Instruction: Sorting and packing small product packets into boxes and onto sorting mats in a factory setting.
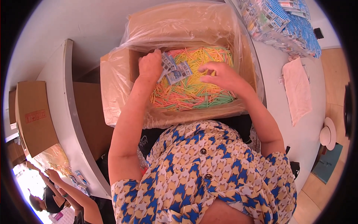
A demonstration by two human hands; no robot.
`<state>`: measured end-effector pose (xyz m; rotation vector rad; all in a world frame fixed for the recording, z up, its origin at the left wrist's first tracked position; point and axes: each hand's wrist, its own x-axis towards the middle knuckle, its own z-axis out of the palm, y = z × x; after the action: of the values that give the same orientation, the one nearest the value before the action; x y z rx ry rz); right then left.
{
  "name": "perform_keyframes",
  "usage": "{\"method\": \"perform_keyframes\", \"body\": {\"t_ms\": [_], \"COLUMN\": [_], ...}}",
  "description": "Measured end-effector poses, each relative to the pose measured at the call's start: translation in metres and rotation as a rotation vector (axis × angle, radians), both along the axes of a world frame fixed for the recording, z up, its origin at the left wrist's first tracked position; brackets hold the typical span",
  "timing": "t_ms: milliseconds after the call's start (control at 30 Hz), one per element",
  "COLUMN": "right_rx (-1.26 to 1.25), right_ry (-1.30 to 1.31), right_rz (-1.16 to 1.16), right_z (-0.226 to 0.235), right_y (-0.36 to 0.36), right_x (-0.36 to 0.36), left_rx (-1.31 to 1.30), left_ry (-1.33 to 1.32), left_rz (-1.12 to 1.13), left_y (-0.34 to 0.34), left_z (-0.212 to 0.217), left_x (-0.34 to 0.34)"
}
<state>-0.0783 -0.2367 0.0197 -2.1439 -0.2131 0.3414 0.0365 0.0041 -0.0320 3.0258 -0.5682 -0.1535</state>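
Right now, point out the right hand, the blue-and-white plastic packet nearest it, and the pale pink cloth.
Right hand (223,75): head view, its middle.
Blue-and-white plastic packet (179,74): head view, printed face.
Pale pink cloth (297,90): head view, upper surface.

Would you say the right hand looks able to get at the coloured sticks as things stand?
Yes, most likely: the right hand, apparently empty, is over the sticks in the open box, and the packets lie to its left, leaving those below it uncovered.
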Motion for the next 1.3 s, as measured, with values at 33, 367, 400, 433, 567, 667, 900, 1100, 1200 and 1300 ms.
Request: {"method": "perform_keyframes", "body": {"t_ms": [33,367,400,433,567,667,900,1100,1200,1300], "right_rx": [-0.005,-0.235,-0.226,-0.24,-0.195,-0.052,-0.74,-0.964,-0.966,-0.902], "right_ry": [0.003,-0.464,-0.467,-0.459,-0.325,-0.241,-0.212,-0.26,-0.276,-0.287], "right_rz": [-0.002,-0.016,0.036,0.033,-0.041,-0.099,0.279,0.336,0.333,0.372], "right_z": [-0.006,-0.026,-0.021,-0.013,0.018,0.02,-0.073,-0.094,-0.103,-0.099], "right_y": [0.004,0.033,0.032,0.03,0.021,0.018,-0.035,-0.026,-0.026,-0.025], "right_x": [0.007,0.063,0.067,0.07,0.068,0.063,0.034,0.031,0.033,0.029], "left_rx": [-0.005,-0.409,-0.619,-0.633,-1.331,-1.323,-1.466,-1.578,-1.625,-1.646], "left_ry": [0.003,0.014,0.145,0.152,0.688,0.617,0.523,0.711,0.811,0.873], "left_rz": [-0.002,-0.356,-0.339,-0.345,-0.139,-0.164,0.027,0.026,0.042,0.089], "left_y": [0.002,-0.006,-0.009,-0.012,-0.021,-0.026,-0.042,-0.046,-0.047,-0.048], "left_z": [-0.006,0.017,0.02,0.018,0.025,0.023,0.004,-0.017,-0.019,-0.017], "left_x": [0.002,-0.001,-0.002,-0.003,-0.009,-0.011,-0.018,-0.025,-0.022,-0.021]}}
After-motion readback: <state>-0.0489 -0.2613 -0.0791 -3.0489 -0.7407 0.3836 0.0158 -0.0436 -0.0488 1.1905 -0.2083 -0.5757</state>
